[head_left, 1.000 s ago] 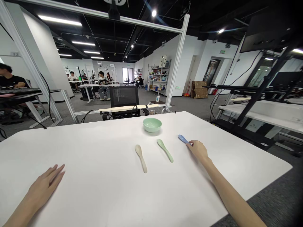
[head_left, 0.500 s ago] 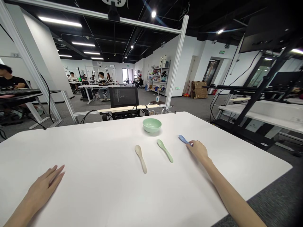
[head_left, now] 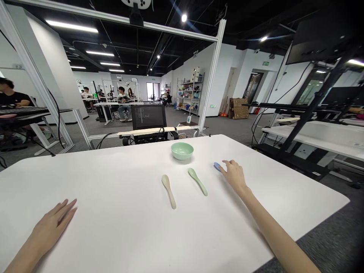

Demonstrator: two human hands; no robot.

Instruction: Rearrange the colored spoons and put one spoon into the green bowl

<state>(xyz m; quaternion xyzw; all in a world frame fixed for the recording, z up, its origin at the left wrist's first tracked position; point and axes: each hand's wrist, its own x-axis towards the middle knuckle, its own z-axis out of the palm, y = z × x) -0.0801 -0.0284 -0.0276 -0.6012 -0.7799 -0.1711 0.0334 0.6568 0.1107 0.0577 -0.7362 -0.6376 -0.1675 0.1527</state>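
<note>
My right hand [head_left: 234, 176] hovers over the blue spoon [head_left: 217, 166], thumb and index finger parted. Only the spoon's bowl end shows; the rest is hidden behind the hand. Flat on the table at the left lies my left hand [head_left: 52, 225], fingers stretched out and holding nothing. A light green spoon [head_left: 198, 182] rests slantwise left of the blue one. Further left is a beige spoon [head_left: 169, 191], its handle toward me. Behind the spoons stands a pale green bowl [head_left: 182, 151], upright near the far edge.
The white table [head_left: 119, 223] has its far edge close behind the bowl. An aluminium frame [head_left: 212, 76] rises past that edge, with a black mesh chair [head_left: 148, 116] beyond. On the right is a black stand [head_left: 301, 136]. Several people sit at desks in the background.
My right hand's thumb and index finger have spread apart, letting go of the blue spoon's handle. The hand has shifted slightly up and left. My left hand stays in place.
</note>
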